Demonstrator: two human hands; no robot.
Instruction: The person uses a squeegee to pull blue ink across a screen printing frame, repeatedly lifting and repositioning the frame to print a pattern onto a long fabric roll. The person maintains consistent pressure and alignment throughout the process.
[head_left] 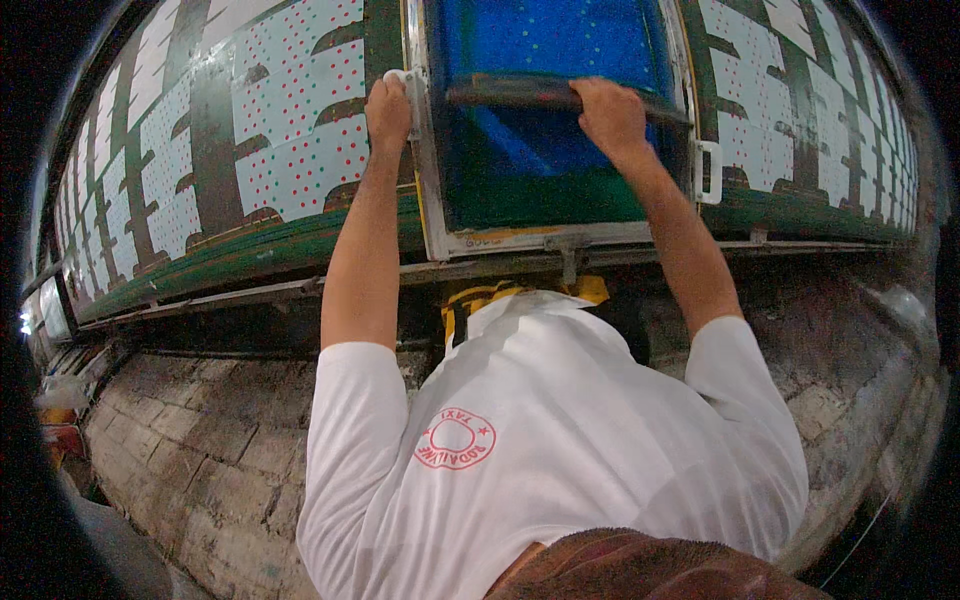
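Observation:
A screen-printing frame [545,238] with blue mesh [535,145] lies across the long table in front of me. My left hand [389,115] is closed around the white handle [402,76] at the frame's left side. Inside the frame, my right hand [612,118] grips a long dark squeegee [515,93] near its right part. The squeegee spans most of the frame's width and looks slightly blurred. Its lower edge, where it meets the mesh, is hard to make out. A second white handle [708,172] sits free on the frame's right side.
Pale cut fabric pieces with red and green dots [300,170] lie in rows left of the frame. More dotted pieces [755,130] lie to its right. A metal rail [270,292] runs along the table's near edge. Below is a paved brick floor [190,450].

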